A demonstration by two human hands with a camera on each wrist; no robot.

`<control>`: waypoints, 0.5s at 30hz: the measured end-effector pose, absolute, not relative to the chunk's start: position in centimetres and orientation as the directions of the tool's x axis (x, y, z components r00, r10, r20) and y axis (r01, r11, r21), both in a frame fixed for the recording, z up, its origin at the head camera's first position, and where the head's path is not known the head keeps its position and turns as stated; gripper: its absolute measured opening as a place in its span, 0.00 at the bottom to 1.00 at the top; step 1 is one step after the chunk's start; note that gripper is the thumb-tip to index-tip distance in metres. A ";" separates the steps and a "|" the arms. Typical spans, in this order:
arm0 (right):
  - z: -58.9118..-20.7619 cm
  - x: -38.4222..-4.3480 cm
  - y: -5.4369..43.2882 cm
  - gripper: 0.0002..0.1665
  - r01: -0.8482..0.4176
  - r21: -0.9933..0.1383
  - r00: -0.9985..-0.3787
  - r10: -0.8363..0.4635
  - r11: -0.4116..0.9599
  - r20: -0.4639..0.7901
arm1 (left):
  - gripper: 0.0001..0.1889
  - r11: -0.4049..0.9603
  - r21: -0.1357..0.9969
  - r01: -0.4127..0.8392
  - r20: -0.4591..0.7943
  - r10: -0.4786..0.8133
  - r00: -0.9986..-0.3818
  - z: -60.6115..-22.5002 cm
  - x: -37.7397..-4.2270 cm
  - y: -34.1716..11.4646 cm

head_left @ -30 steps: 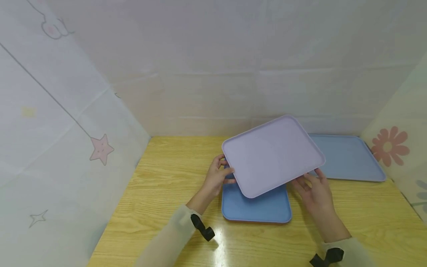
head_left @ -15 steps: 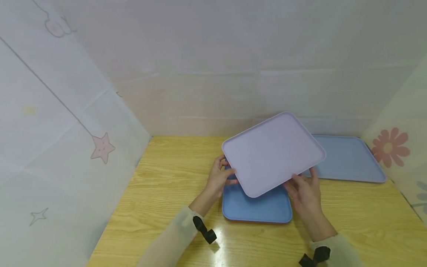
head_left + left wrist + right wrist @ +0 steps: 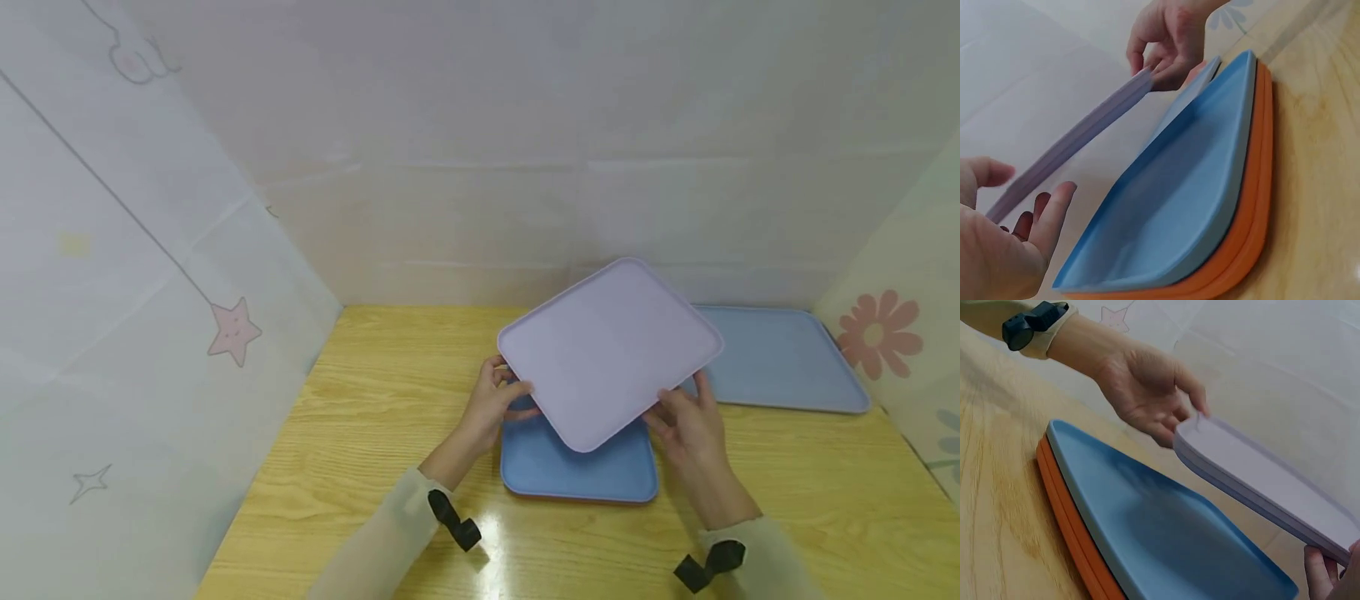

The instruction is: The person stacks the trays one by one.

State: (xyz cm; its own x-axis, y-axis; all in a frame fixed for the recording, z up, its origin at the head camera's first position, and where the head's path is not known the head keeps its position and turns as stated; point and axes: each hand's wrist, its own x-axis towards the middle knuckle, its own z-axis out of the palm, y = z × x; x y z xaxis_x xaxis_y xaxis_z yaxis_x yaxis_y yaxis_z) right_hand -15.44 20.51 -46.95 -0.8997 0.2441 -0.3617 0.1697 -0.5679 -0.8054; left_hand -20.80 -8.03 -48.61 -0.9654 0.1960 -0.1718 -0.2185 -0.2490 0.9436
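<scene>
A lavender rectangular tray (image 3: 611, 354) is held up at a slant, turned askew over a blue tray (image 3: 577, 475). My left hand (image 3: 487, 404) grips its left edge, thumb on the rim and fingers underneath. At the near right edge my right hand (image 3: 693, 425) pinches the rim, thumb on top. From the right wrist, the lavender tray's side (image 3: 1254, 500) shows a light band over a darker one. Beneath the blue tray lies orange trayware (image 3: 1263, 156), its side showing in both wrist views. The lavender tray hides the back of the blue one.
Another blue-grey tray (image 3: 780, 358) lies flat at the back right of the wooden table (image 3: 360, 400), partly covered by the lavender tray in the head view. Pale printed cloth (image 3: 480, 208) rises behind the table and along both sides.
My right hand has shifted left along the lavender tray's near edge, bringing its thumb onto the rim. The tray has turned slightly counterclockwise. The blue trays have stayed put.
</scene>
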 end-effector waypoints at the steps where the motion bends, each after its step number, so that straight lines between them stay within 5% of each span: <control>1: -47.0 -15.5 20.8 0.53 0.185 -0.807 -0.904 0.225 -0.561 -0.364 | 0.35 -0.246 0.942 -0.227 -0.178 0.206 -0.962 -48.6 -20.9 -8.4; 15: -47.1 -16.4 24.9 0.52 0.250 -0.942 -0.961 -0.172 -0.222 -0.215 | 0.30 0.004 0.978 -0.207 -0.189 0.431 -0.882 -46.6 -23.8 -12.6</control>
